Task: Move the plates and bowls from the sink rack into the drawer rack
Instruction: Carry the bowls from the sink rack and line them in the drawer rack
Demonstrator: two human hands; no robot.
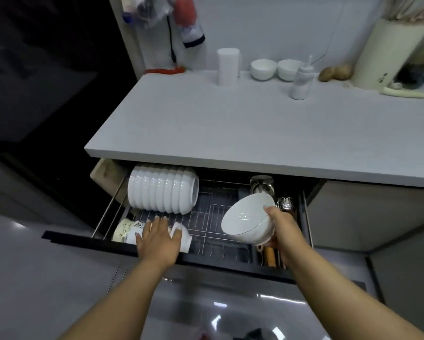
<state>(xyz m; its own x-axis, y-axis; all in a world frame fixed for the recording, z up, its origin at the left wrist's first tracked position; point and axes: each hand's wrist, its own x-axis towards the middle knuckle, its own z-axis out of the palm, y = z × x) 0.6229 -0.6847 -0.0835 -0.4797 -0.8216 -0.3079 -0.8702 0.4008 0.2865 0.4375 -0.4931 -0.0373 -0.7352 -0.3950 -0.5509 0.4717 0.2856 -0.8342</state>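
White porcelain fills your right hand (283, 225): you grip a bowl (249, 218) by its rim, thumb over the edge, fingers curled under the base. It is tipped on its side, mouth facing left toward your left hand (158, 238), and hangs over the wire drawer rack (206, 217). Your left hand lies flat, fingers straight, on white cups (181, 238) just beneath it at the rack's near edge. Beyond that hand, a row of white bowls (163, 188) stands on edge, its long axis running left to right. Right of your right hand, cutlery sits partly hidden behind the bowl. Above the open drawer, the grey table (230, 123) carries two more bowls and a squeeze bottle at its far side. Left of it the room is too dark to read.
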